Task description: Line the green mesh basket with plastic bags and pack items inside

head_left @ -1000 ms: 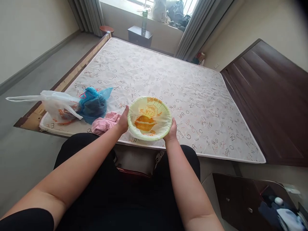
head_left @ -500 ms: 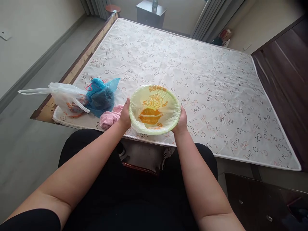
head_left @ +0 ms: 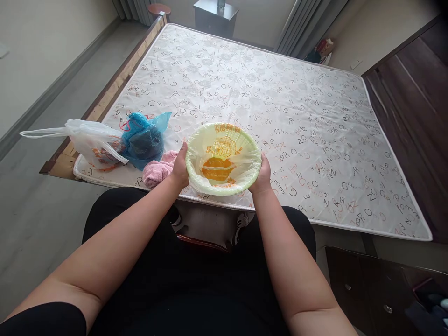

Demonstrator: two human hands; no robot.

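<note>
Head view: a pale green basket (head_left: 226, 192) is held between both hands over the near edge of a mattress (head_left: 315, 116).
The basket's left side is gripped by the left hand (head_left: 180, 167), its right side by the right hand (head_left: 263, 175), thumbs up near the rim; whether its base is touching the mattress cannot be told. It is tilted so that its inside is shown, lined with a thin plastic liner (head_left: 224, 148) printed in orange. Just left of the left hand, a crumpled pink cloth (head_left: 157, 173) is seen, with a blue bag (head_left: 144, 140) beyond it and a white bag (head_left: 94, 142) farther left. The mattress is bordered at right by a dark headboard (head_left: 416, 93).
</note>
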